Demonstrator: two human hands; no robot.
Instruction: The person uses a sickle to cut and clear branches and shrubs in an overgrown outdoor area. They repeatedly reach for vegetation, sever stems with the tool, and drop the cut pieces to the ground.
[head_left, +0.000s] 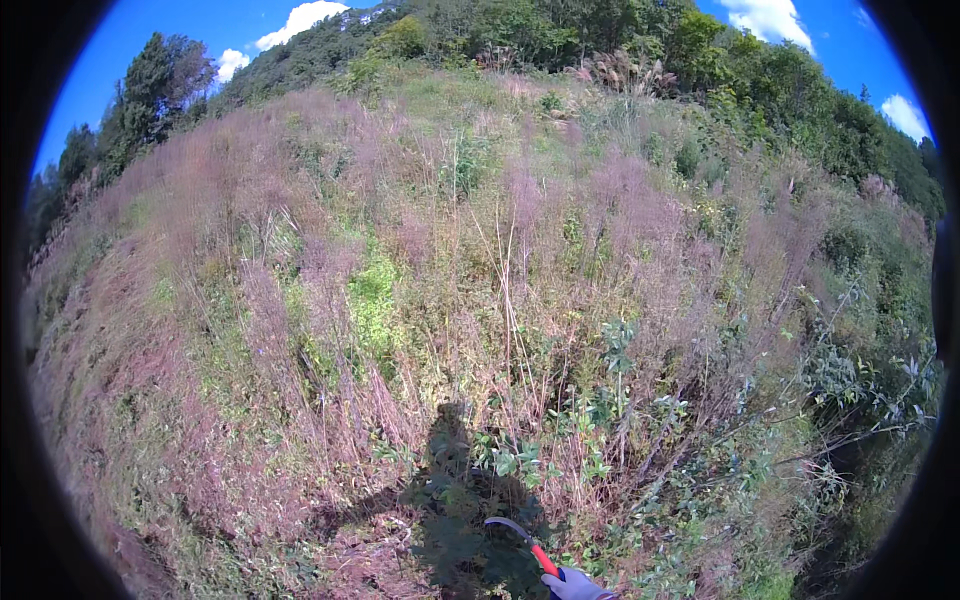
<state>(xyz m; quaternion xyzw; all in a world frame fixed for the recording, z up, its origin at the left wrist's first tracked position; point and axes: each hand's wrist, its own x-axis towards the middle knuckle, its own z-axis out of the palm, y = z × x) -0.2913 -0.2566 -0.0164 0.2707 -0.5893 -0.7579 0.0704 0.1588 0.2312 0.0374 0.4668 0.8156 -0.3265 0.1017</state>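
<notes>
My right hand (576, 583), in a pale glove, is at the bottom edge, right of centre. It grips the red and dark handle of a sickle (546, 559). The curved metal blade points up and to the left, over my shadow (450, 495) on the low plants. My left hand is out of view. Before me stand dense dry grass and weeds, with thin pale stalks (508, 300) rising in the middle and leafy green plants (517, 457) just beyond the blade.
Purplish seeding grass (330, 285) covers the slope ahead. On the right a leafy branch (840, 442) reaches over a dark hollow (847, 480). Flattened dry stems (367, 551) lie at lower left of my shadow. Trees (585, 30) line the hilltop.
</notes>
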